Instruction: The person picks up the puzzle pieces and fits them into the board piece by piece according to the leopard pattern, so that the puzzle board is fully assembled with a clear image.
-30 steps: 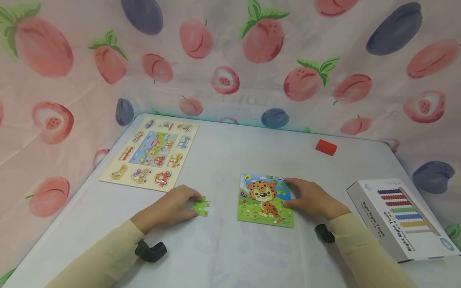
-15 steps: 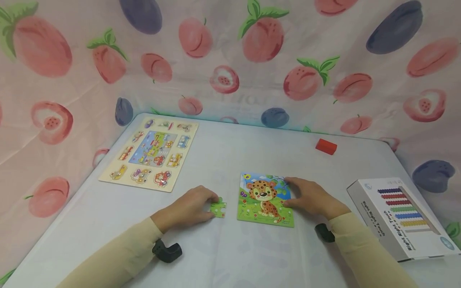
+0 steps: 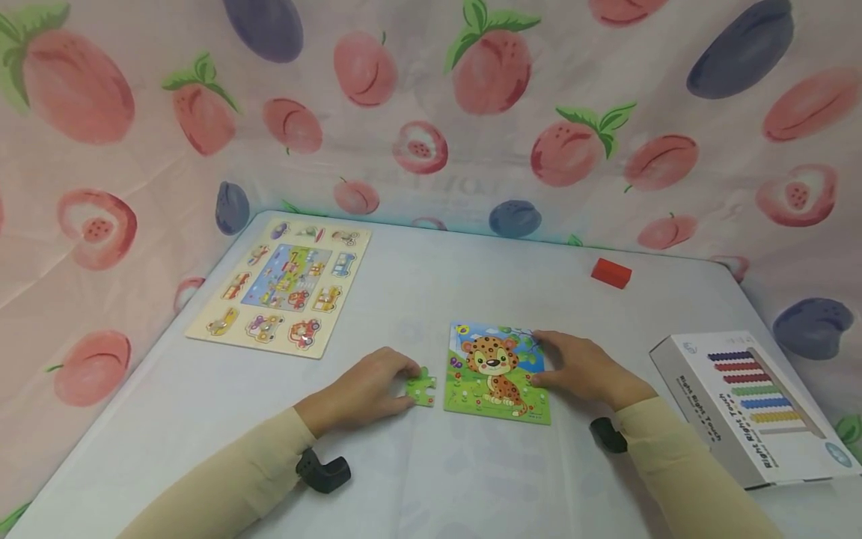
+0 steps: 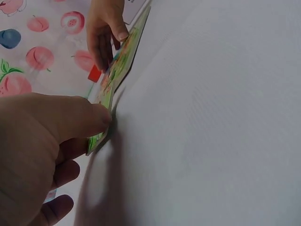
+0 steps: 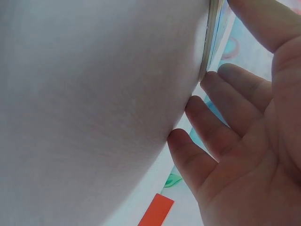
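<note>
A green jigsaw piece [image 3: 422, 388] with tabs and notches is pinched between thumb and fingers of my left hand [image 3: 367, 391]. In the left wrist view, the thumb presses on the piece [image 4: 106, 97], which is tilted above the table. Just right of it lies a square leopard jigsaw puzzle [image 3: 497, 374], a small gap apart in the head view. My right hand [image 3: 582, 372] rests along the puzzle's right edge, thumb and fingertips touching it. The right wrist view shows that hand's fingers [image 5: 225, 103] spread and fairly straight beside the puzzle's edge [image 5: 210, 37].
A wooden vehicle peg puzzle [image 3: 313, 254] lies at the back left. Toward the back right is a red block [image 3: 611, 273]. A white box [image 3: 727, 449] with coloured rows pictured on it stands at the right. Fruit-printed cloth [image 3: 417, 75] hangs behind the white table [image 3: 404, 471].
My left hand has moved right with the jigsaw piece, bringing it close to the leopard puzzle's left edge. The right hand has stayed on the puzzle's right edge.
</note>
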Demonstrator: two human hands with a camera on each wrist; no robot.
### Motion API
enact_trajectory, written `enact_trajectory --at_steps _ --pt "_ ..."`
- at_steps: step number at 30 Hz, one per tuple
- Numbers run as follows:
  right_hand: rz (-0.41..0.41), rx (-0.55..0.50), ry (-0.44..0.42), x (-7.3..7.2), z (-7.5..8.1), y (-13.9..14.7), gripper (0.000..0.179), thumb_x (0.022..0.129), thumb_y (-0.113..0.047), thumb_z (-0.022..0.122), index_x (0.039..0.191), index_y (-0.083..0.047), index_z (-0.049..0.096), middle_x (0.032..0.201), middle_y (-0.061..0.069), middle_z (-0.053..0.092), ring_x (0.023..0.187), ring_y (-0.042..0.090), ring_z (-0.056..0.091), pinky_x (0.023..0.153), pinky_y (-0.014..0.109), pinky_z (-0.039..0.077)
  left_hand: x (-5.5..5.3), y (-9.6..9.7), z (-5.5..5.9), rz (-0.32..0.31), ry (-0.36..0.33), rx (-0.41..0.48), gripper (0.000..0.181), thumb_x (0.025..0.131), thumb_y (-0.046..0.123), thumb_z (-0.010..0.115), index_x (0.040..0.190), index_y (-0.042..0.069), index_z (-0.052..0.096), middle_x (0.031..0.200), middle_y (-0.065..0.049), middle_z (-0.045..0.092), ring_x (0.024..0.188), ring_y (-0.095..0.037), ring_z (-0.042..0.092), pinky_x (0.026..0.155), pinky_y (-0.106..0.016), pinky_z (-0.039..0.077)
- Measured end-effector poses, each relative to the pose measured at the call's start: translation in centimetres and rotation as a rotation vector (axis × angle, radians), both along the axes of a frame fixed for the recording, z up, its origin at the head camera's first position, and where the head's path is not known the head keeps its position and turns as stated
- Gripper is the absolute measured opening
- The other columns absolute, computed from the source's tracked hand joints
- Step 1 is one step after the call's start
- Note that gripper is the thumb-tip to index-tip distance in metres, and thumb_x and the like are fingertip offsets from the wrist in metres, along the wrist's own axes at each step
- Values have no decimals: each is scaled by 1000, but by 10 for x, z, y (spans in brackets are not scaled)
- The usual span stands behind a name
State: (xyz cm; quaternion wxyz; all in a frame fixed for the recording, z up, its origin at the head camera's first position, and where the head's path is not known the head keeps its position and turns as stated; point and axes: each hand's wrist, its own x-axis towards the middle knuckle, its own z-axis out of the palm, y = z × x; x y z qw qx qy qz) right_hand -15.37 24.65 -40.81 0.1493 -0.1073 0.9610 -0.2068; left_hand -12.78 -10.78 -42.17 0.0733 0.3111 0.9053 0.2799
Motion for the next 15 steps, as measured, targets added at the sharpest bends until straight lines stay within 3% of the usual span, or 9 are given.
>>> enact_trajectory --at_steps 15 --pt "9 -7 0 0 2 0 82 82 -34 82 148 -3 45 150 23 44 139 46 34 109 62 30 -6 21 6 -37 8 4 36 85 18 79 117 5 68 113 -3 66 108 -17 57 94 -36 48"
